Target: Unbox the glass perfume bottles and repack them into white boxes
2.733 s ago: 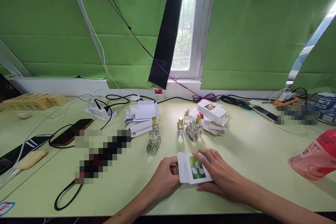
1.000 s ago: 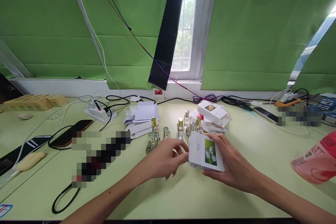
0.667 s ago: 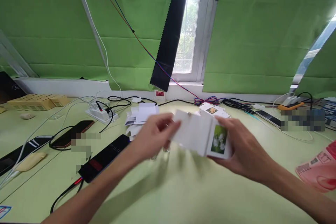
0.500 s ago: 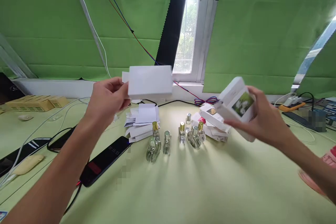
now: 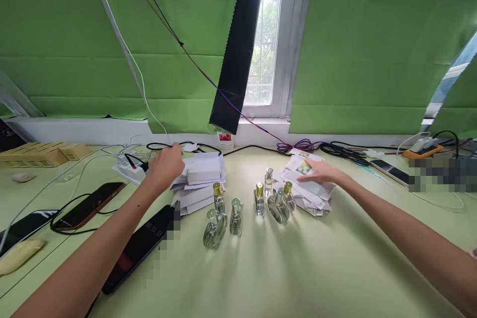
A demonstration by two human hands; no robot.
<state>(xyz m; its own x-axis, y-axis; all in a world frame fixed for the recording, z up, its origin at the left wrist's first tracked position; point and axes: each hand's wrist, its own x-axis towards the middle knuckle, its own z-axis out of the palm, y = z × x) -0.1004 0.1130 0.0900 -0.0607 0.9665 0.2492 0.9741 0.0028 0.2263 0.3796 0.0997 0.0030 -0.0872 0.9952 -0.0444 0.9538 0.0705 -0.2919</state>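
Observation:
My left hand (image 5: 166, 165) is at the left end of a stack of white boxes (image 5: 204, 171). Its fingers are curled; whatever they grip is hidden. My right hand (image 5: 316, 171) lies over another pile of white boxes (image 5: 305, 194), thumb and fingers spread apart across a white box with a green picture (image 5: 303, 167). Between the piles stand several small clear glass bottles, among them a gold-capped bottle (image 5: 260, 199) and a silver-capped bottle (image 5: 236, 216).
A phone (image 5: 149, 238) showing a timer lies by my left forearm, with another phone (image 5: 91, 203) beyond it. Yellow boxes (image 5: 44, 154) sit at the far left. Black cables (image 5: 343, 151) run along the back, beneath the green curtain (image 5: 372, 59).
Both hands have lowered from the air to the two piles. The white box from my left hand now rests on the left stack; the pictured box is down on the right pile.

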